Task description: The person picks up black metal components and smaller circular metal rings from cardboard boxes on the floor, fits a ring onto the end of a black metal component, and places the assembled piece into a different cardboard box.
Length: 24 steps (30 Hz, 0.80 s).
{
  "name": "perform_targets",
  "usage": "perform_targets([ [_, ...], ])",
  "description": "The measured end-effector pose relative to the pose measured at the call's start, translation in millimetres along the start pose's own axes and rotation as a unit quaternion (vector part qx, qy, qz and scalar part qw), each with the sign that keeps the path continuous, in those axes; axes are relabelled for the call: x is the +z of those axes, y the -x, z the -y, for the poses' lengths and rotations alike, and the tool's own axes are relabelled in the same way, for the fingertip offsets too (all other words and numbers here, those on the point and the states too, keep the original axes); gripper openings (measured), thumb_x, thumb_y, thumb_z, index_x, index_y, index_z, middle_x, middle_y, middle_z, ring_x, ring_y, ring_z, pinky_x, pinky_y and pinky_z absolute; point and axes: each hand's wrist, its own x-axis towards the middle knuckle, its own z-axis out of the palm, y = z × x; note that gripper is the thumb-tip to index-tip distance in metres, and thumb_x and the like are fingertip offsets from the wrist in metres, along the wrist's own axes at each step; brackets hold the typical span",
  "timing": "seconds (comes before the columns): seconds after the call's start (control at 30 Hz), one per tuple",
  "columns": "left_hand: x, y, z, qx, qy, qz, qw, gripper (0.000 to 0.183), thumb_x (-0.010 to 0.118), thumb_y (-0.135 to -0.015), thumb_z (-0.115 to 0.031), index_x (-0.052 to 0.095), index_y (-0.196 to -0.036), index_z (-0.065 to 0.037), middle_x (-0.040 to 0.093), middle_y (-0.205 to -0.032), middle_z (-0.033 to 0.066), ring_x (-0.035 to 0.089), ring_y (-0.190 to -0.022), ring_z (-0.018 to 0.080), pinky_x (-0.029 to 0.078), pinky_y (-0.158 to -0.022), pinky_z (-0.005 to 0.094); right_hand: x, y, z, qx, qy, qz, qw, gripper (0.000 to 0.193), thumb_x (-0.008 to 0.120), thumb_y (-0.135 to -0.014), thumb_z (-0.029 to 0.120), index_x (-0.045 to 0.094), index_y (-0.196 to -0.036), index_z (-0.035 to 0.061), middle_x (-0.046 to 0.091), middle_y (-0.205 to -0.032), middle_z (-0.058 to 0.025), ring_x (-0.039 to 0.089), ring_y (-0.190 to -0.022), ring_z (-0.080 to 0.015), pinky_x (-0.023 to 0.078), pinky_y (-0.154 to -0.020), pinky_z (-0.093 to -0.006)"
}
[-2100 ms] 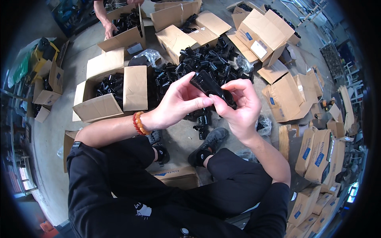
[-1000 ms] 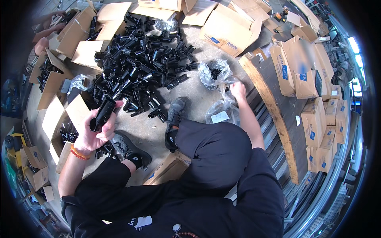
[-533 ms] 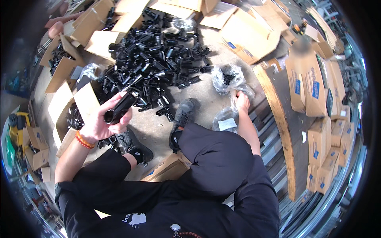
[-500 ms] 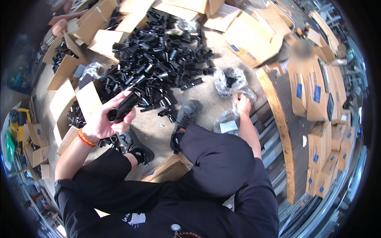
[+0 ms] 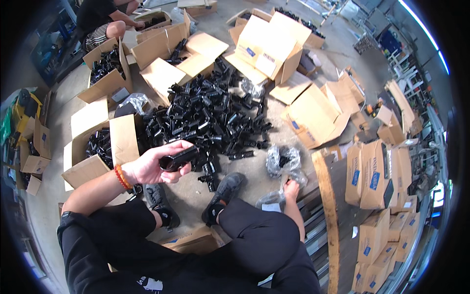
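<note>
My left hand, with an orange bead bracelet at the wrist, is closed around a short black tube-like part. The part's round hollow end faces toward me, and it is held above the near side of a large heap of similar black parts on the floor. Off to the right, my right hand pinches a clear plastic bag with dark pieces inside. Just below it lies another stretch of clear plastic with a white label; whether both belong to one bag I cannot tell.
Open cardboard boxes holding black parts stand left of the heap; more open cartons lie beyond it. At right, a wooden-edged board borders metal bars and stacked closed cartons. Another person crouches at far left.
The view has tilted up, so more of the far floor and the other person show. My left hand, still holding the black part, sits slightly farther right; my right hand stays at the plastic bag.
</note>
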Motion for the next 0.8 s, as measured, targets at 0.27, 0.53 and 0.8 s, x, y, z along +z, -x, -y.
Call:
perform_targets([
  [0.27, -3, 3, -3, 0.013, -0.011, 0.016, 1.0, 0.024, 0.037, -0.103, -0.031, 0.038, -0.122, -0.015, 0.06, -0.088, 0.0192, 0.042, -0.05, 0.0132, 0.033, -0.045, 0.0231, -13, 15, 27, 0.045, 0.024, 0.037, 0.998, 0.027, 0.068, -0.081, 0.034, 0.074, -0.093, 0.011, 0.07, -0.101, -0.0174, 0.067, -0.095, -0.0362, 0.053, -0.085, -0.0448],
  [0.53, -9, -6, -1, -0.016, -0.034, 0.036, 0.999, 0.031, 0.035, -0.104, -0.031, 0.035, -0.129, -0.015, 0.063, -0.101, 0.0213, 0.045, -0.053, 0.0137, 0.035, -0.049, 0.0237, -9, 14, 16, 0.068, 0.013, -0.014, 0.998, 0.023, 0.07, -0.079, 0.03, 0.07, -0.094, 0.0116, 0.069, -0.098, -0.0193, 0.066, -0.096, -0.037, 0.052, -0.084, -0.0464],
  [0.8, -9, -6, 1, -0.019, -0.043, 0.042, 0.998, 0.033, 0.035, -0.104, -0.029, 0.033, -0.134, -0.018, 0.062, -0.101, 0.0194, 0.047, -0.055, 0.0138, 0.035, -0.049, 0.0233, -4, 12, 14, 0.091, -0.031, -0.015, 0.995, 0.022, 0.066, -0.083, 0.031, 0.07, -0.095, 0.0134, 0.069, -0.1, -0.0175, 0.065, -0.097, -0.0375, 0.051, -0.084, -0.0468],
])
